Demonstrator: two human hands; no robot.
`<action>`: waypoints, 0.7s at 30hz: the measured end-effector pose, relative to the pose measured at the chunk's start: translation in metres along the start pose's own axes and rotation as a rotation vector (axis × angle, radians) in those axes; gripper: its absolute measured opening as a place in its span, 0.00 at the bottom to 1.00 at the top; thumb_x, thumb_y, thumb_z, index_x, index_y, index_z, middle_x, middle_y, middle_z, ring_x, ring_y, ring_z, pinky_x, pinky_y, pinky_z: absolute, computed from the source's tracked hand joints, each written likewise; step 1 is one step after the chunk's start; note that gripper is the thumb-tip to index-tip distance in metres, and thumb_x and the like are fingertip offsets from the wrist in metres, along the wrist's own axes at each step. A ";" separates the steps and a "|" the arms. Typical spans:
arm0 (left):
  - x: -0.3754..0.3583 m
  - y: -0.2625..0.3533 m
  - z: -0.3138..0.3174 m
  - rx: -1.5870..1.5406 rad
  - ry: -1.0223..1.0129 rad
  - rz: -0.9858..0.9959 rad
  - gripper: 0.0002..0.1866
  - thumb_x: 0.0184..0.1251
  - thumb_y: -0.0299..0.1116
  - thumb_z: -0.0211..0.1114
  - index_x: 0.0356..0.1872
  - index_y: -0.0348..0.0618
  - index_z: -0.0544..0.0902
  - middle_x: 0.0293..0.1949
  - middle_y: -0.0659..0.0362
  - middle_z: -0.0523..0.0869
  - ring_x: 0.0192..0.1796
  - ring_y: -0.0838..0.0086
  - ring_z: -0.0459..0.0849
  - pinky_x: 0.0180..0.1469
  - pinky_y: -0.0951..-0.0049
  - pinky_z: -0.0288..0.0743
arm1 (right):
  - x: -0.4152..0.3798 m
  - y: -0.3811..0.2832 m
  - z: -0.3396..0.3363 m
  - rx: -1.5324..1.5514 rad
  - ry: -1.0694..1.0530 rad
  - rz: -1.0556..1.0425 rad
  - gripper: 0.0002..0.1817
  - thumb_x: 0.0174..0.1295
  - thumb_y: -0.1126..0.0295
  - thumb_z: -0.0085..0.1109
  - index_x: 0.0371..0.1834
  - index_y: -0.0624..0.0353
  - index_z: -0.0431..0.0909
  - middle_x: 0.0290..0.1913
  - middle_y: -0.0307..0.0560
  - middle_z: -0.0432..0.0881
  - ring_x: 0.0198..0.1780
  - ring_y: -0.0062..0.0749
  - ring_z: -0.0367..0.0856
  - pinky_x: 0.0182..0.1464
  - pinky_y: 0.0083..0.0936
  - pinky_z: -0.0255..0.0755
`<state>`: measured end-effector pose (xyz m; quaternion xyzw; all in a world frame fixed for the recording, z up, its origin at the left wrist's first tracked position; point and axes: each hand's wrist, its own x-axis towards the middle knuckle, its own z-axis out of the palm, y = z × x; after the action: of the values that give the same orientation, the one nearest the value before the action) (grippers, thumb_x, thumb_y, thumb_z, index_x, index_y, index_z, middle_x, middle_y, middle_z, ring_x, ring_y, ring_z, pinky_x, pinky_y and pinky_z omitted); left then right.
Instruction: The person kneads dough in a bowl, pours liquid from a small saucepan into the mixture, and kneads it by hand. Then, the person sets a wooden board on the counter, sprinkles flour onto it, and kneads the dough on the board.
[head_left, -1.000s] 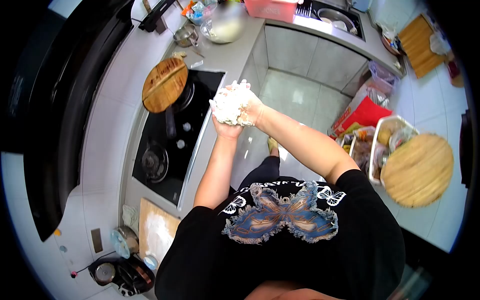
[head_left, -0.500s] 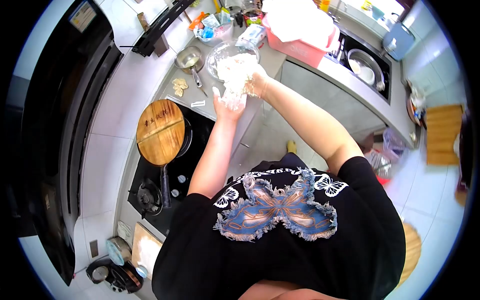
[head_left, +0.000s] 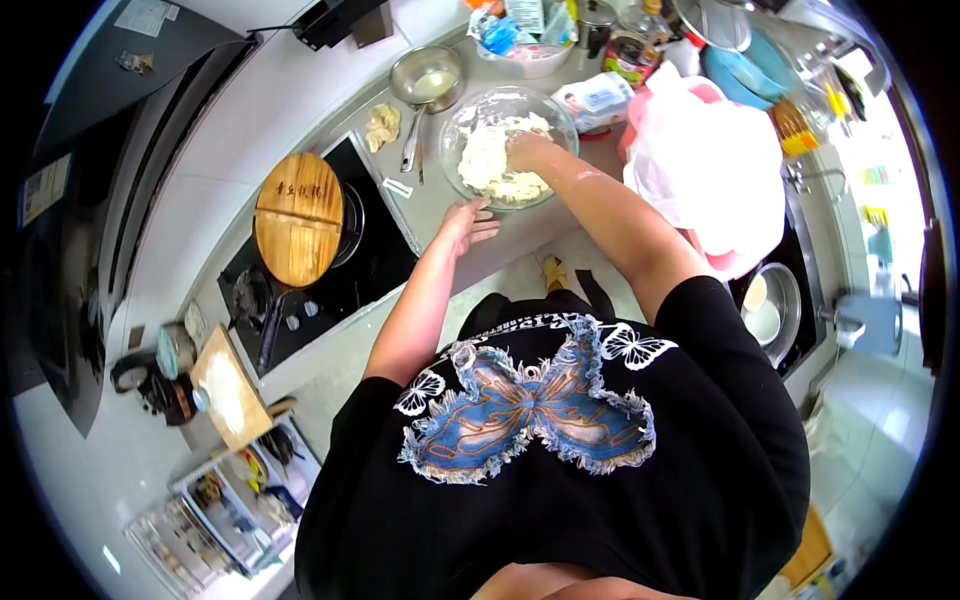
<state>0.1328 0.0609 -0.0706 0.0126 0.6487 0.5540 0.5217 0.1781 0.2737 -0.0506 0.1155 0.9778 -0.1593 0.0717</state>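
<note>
A clear glass bowl stands on the counter with pale, lumpy dough inside. My right hand reaches into the bowl from the right and is pressed into the dough, which hides its fingers. Just outside the near rim is my left hand, fingers stretched out and apart, with its fingertips close to the glass. Nothing lies in the left palm. Left of the bowl is a small steel pan holding some pale liquid. A small lump of dough lies beside the pan.
A wok with a wooden lid sits on the black cooktop to the left. Behind the bowl are a wipes packet and a plastic basin. A white-covered pink tub stands right, near the sink holding a metal basin.
My hands held dough together over the bowl's near edge. Now they are apart: the right is down in the bowl, the left is lower and outside the rim. The view has shifted.
</note>
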 end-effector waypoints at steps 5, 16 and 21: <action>0.014 -0.014 0.014 -0.219 -0.071 0.036 0.26 0.66 0.34 0.52 0.63 0.33 0.62 0.59 0.37 0.68 0.56 0.44 0.76 0.55 0.50 0.77 | 0.007 0.024 0.016 0.024 -0.052 0.127 0.23 0.47 0.57 0.61 0.48 0.52 0.83 0.52 0.49 0.81 0.54 0.43 0.79 0.54 0.44 0.71; 0.038 -0.024 0.008 -0.397 -0.194 0.153 0.25 0.57 0.22 0.50 0.58 0.27 0.63 0.54 0.39 0.74 0.56 0.44 0.75 0.54 0.42 0.76 | 0.007 0.018 0.033 0.016 0.139 0.189 0.30 0.50 0.53 0.58 0.56 0.56 0.75 0.57 0.51 0.77 0.61 0.41 0.74 0.61 0.37 0.67; -0.009 -0.042 0.015 -0.381 -0.027 0.176 0.30 0.51 0.18 0.51 0.60 0.32 0.61 0.55 0.42 0.72 0.51 0.45 0.78 0.50 0.39 0.78 | -0.044 -0.014 0.026 0.064 0.148 0.241 0.34 0.51 0.53 0.58 0.60 0.60 0.69 0.56 0.52 0.77 0.60 0.43 0.74 0.64 0.37 0.63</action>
<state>0.1706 0.0499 -0.0928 -0.0224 0.5213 0.7099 0.4731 0.2199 0.2434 -0.0630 0.2457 0.9539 -0.1717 0.0140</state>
